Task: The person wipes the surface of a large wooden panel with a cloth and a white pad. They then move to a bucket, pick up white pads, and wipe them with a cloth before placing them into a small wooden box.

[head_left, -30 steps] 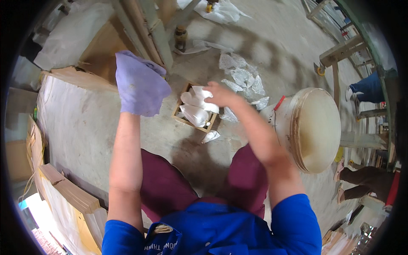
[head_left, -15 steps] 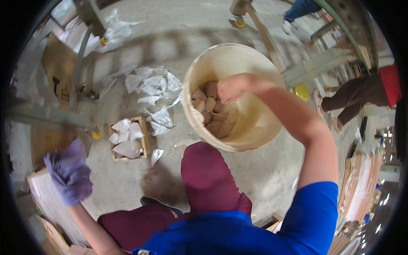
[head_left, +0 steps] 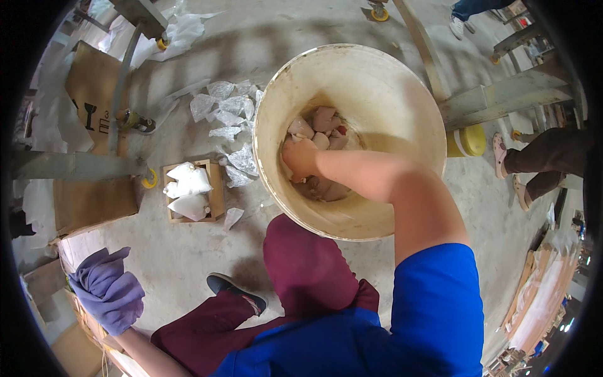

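A bunched purple cloth [head_left: 108, 290] is gripped by my left hand [head_left: 123, 332], out to the lower left; its folds cover the fingers. My right arm reaches down into a large off-white bucket [head_left: 402, 94] in front of my knee. Deep inside, my right hand [head_left: 300, 158] rests at the left side of a heap of pinkish-brown chunks [head_left: 325, 119]. Its fingertips point down among the chunks and are mostly hidden, so their closure does not show. A small red spot shows among the chunks.
Left of the bucket stands a small wooden box [head_left: 217, 191] with white filled bags [head_left: 190, 180]. Crumpled clear plastic bags [head_left: 227, 110] litter the floor. Metal frames on yellow casters [head_left: 149, 178] flank both sides. A yellow bucket [head_left: 472, 141] and another person's legs [head_left: 540, 151] are at right.
My right hand has moved left and lower over the chunks in the bucket. My left hand, still holding the cloth, has shifted down in view. The whole view has shifted slightly.
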The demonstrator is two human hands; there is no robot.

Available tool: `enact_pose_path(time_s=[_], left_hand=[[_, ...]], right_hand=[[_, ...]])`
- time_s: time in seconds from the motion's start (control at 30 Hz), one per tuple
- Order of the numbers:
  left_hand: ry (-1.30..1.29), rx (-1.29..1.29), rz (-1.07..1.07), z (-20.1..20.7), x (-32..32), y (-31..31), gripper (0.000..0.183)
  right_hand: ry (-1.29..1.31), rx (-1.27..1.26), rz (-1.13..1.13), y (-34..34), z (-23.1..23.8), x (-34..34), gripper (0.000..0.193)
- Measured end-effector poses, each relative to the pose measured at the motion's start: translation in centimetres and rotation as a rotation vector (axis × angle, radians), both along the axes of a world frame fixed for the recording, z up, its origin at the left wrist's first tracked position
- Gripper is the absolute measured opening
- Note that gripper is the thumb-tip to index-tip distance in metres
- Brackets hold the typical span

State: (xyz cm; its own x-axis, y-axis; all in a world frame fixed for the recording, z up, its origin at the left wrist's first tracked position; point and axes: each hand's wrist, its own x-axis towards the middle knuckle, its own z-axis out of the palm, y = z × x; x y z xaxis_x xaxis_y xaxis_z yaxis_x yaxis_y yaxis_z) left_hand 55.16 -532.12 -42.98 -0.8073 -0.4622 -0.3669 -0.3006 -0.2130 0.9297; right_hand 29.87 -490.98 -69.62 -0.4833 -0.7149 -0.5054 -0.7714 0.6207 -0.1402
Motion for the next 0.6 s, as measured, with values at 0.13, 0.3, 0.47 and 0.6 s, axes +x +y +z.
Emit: enact_pose_path(time_s=[0.13, 0.3, 0.47, 0.6], left_hand=[[-0.065, -0.214, 0.343, -2.0, -2.2, 1.4, 0.044], [-0.01, -0.225, 0.279, -1.6, -3.0, 2.5, 0.044], [0.047, -0.104, -0.207, -0.9, -8.2, 10.4, 0.04], [0.176, -0.309, -0.344, 0.7, -11.2, 15.0, 0.037]], right_hand=[[-0.246, 0.114, -0.167, 3.3, 0.8, -3.5, 0.047], [-0.674, -0.082, -0.589, 10.2, 6.6, -7.5, 0.023], [-1.012, -0.472, -0.771, 12.1, 15.4, -6.9, 0.023], [-1.016, -0.854, -0.631, 8.7, 24.3, -3.1, 0.025]])
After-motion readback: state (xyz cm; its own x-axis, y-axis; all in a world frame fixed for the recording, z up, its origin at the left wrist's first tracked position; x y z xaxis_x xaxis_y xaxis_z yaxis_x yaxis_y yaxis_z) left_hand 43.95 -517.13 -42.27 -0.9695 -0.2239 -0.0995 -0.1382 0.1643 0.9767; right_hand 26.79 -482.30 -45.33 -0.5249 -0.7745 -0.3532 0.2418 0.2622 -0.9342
